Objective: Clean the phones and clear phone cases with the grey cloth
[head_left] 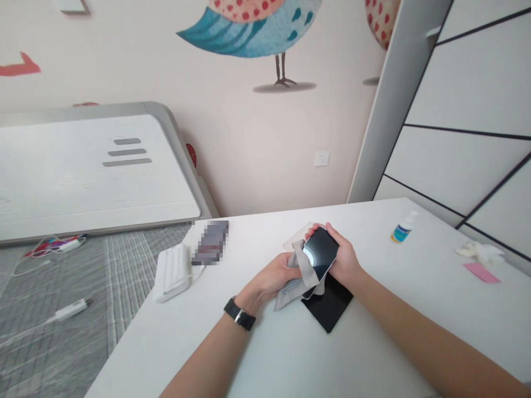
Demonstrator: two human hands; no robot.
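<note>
My right hand (345, 257) is wrapped round a smartphone (323, 249), its dark glossy screen tilted up and catching a bright reflection. Pinched in my left hand (279, 275) is a grey cloth (305, 265), folded over the phone's lower left edge. Part of the cloth hangs down with small print on it. Below both hands a black flat tablet-like slab (329, 309) lies on the white table (257, 354), partly covered by the cloth and phone. Behind the fingers lies a clear flat piece (295, 236), partly hidden.
A small spray bottle (403, 228) stands at the right, near crumpled white tissue (483, 253) and a pink slip (481, 272). At the left are a white power strip (173, 271) and a pixelated dark object (211, 243). A bed with grey bedding (136, 282) adjoins the table.
</note>
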